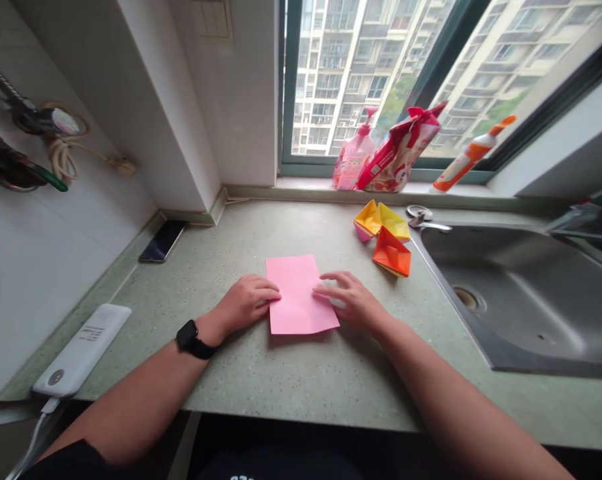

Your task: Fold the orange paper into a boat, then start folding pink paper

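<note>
Pink paper sheet point(297, 303) lies between the hands, left of the sink point(511, 273), back from the countertop's front edge point(251, 393). Left hand point(248, 300): fingers curled, tips on the sheet's left edge; pinch undetermined. Right hand point(351, 301): fingers parted, loosely open at its right edge. Light, even pressure appears advisable; the near right corner seems raised. Sheet smooth, thin, matte; countertop speckled; orange folded paper piece point(393, 253) angular, creased.
</note>
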